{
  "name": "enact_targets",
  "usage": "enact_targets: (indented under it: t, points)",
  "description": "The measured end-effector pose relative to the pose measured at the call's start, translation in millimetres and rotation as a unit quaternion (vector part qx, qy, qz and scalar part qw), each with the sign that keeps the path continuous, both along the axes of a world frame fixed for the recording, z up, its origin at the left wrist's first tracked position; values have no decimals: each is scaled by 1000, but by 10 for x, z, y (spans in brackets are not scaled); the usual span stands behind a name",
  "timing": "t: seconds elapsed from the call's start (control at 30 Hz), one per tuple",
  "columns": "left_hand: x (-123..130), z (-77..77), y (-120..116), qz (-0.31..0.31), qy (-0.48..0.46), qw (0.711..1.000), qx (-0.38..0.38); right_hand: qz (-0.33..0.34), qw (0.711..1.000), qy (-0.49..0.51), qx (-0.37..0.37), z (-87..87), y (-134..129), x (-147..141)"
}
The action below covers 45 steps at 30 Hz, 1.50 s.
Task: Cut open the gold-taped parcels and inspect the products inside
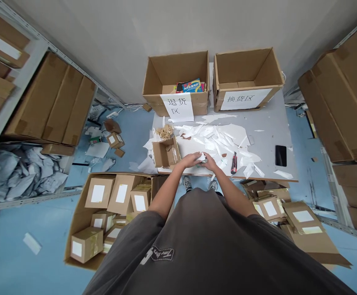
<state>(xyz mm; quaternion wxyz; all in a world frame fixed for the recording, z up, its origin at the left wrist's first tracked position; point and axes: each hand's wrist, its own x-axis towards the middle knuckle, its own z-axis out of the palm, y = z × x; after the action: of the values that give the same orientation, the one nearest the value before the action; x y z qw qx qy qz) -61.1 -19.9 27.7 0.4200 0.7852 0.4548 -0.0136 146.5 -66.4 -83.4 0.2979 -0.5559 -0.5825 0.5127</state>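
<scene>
My left hand (192, 159) and my right hand (209, 161) meet at the front edge of the grey table (267, 137). Between them is a small white piece (201, 157), pinched by the fingers of both; whether it is paper or something wrapped cannot be made out. Just left of my left hand stands an open small cardboard box (166, 153). Torn white paper scraps (218, 137) are strewn beyond my hands. A red and black box cutter (234, 163) lies to the right of my right hand.
Two open cartons, the left (176, 73) holding books (192, 86) and the right (246, 73), stand at the back. A black phone (280, 155) lies right. Boxes fill a large carton (70, 229) lower left; flattened cardboard (313, 241) is lower right.
</scene>
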Motion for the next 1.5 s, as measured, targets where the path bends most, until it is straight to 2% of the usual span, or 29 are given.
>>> enact_targets:
  t: [0.07,0.13,0.2,0.27,0.3,0.37,0.47,0.53,0.63,0.77,0.83,0.97,1.07,1.27,1.4,1.5]
  points:
    - [19,0,22,48,-40,998,-10,-4,1000,7,-6,-28,-3,1]
    - [66,-12,35,137,-57,989,1,-8,1000,9,-14,-50,-13,2]
    - [123,-33,39,235,-29,971,32,-18,1000,4,-24,-66,-32,-2]
    - [168,-51,31,287,14,955,77,-28,999,-6,-31,-73,-56,-10]
    - [182,-58,23,286,28,953,99,-31,999,-11,-35,-73,-68,-14]
    - [197,-65,-2,231,38,965,119,-32,998,-21,-43,-67,-85,-16]
    - [208,-84,-55,123,38,988,87,-36,998,-27,-44,-49,-90,-12]
    - [219,-114,-90,102,36,992,72,-38,998,-25,-35,-37,-84,-9]
    - [204,-176,-116,140,13,988,62,-33,999,-23,-34,-23,-79,-10]
    - [65,-247,-109,190,-61,980,13,-35,997,-31,-57,-19,-92,-16]
    - [-24,-283,-127,178,-81,981,0,-36,997,-33,-62,-22,-104,-18]
    - [-89,-387,-260,97,-90,991,26,-18,998,-5,-58,3,-114,-33]
    - [-13,-476,-384,104,-102,989,39,-19,998,13,-66,79,-99,-73]
    - [107,-633,-445,218,-142,966,17,-77,997,0,-10,329,-58,-85]
    - [74,-793,-401,221,-209,953,5,-81,996,-27,7,463,-73,54]
    - [62,-926,-394,221,-221,950,14,-71,995,-73,7,523,-101,117]
